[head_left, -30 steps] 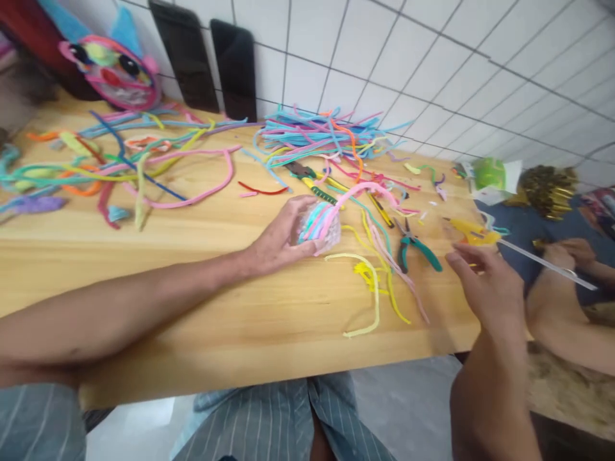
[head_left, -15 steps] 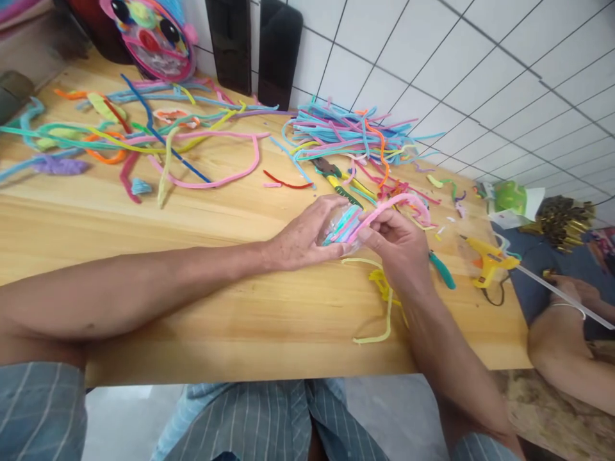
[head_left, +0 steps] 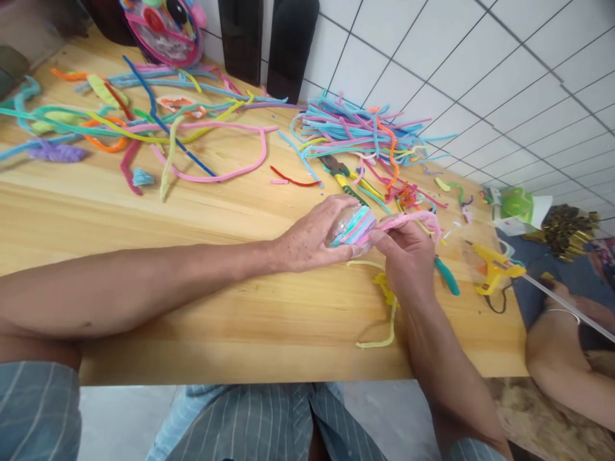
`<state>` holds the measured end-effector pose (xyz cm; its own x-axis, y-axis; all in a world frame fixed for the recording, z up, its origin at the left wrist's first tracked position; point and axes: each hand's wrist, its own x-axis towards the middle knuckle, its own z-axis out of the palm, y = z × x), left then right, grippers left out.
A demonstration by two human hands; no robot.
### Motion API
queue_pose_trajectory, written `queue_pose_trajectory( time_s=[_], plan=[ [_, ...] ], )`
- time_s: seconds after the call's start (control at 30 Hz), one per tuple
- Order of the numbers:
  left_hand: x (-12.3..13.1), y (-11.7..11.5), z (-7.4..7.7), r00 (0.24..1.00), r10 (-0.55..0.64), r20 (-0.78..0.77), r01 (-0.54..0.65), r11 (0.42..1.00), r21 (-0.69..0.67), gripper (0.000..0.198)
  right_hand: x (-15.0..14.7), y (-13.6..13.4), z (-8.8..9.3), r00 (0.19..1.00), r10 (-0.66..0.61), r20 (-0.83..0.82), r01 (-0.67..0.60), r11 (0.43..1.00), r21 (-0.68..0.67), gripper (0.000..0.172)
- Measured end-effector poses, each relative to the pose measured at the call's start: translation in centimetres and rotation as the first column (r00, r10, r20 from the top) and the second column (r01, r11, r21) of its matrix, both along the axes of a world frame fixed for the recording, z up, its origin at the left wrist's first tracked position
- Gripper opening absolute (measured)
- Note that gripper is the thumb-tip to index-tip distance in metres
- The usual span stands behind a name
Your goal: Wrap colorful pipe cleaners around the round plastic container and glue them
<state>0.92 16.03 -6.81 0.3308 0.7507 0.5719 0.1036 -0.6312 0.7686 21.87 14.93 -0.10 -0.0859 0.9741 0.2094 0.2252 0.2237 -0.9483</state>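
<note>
My left hand (head_left: 314,234) is wrapped around a clear plastic piece (head_left: 340,224), round in outline, with turquoise, blue and pink pipe cleaners laid side by side across it. Between the thumb and fingers of my right hand (head_left: 408,250) is a pink pipe cleaner (head_left: 432,219). One end of it runs to the striped band on the clear piece, and the rest loops up over my fingers. Just behind my hands lie pliers (head_left: 343,176) with yellow and green handles. Under my right wrist sits a yellow twisted pipe-cleaner piece (head_left: 384,288) with long ends.
Loose pipe cleaners (head_left: 192,137) spread over the left of the wooden table (head_left: 216,320). A bundle of blue and pink ones (head_left: 355,128) lies by the tiled wall. At right are a yellow glue gun (head_left: 494,266), a teal-handled tool (head_left: 448,276) and another person's arm (head_left: 562,358).
My right hand has drawn slightly away from the clear piece, with the pink pipe cleaner still pinched. The striped band faces the camera more. The whole view has shifted a little.
</note>
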Motion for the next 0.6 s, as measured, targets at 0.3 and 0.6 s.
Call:
queue_pose_trajectory(
  time_s=[0.3, 0.6],
  plan=[
    [-0.08, -0.09, -0.03, 1.0, -0.018, 0.019, 0.017, 1.0, 0.01, 0.071, -0.25, -0.22, -0.13, 0.998, -0.031, 0.048, 0.03, 0.999, 0.015, 0.026],
    [-0.19, -0.24, 0.32, 1.0, -0.024, 0.004, 0.024, 0.999, -0.025, 0.072, -0.66, -0.24, -0.1, 0.998, -0.047, 0.041, 0.045, 0.998, 0.037, 0.024]
  ],
)
